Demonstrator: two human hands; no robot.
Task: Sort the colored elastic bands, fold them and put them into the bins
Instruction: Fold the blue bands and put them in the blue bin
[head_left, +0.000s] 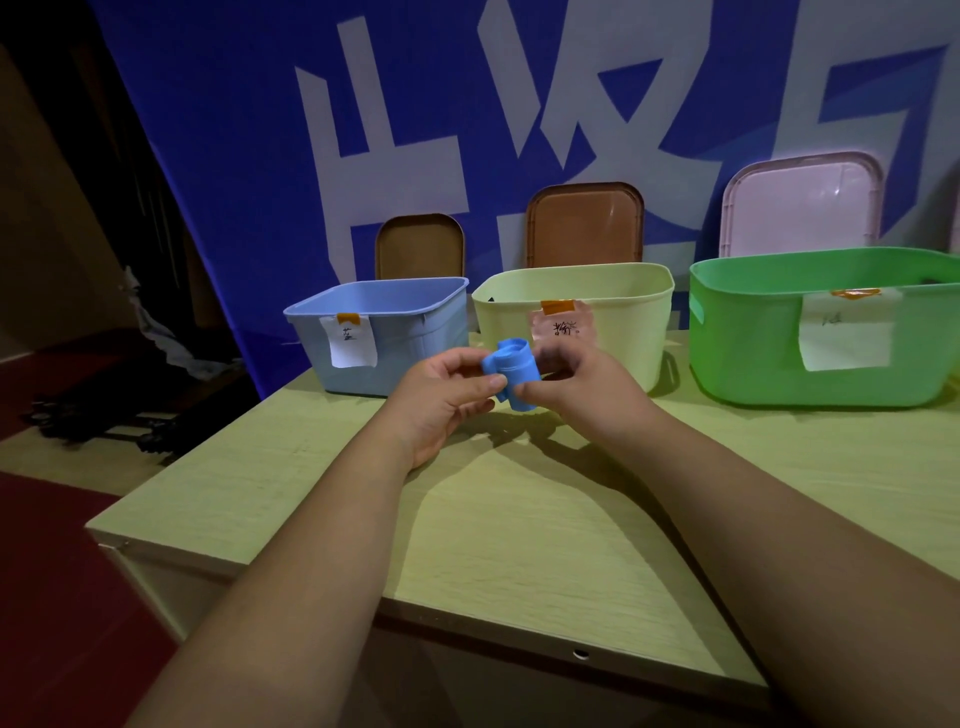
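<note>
Both hands pinch the folded blue band (511, 374), left hand (449, 397) and right hand (576, 382); the blue bin (395, 338) sits just beyond, nearer the left hand.

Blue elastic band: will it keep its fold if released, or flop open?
The blue elastic band looks soft and floppy: it bends into rounded loops between the left hand and right hand. Probably light, since fingertip pinches carry it. Its loose curls suggest it may unfold once let go.
</note>
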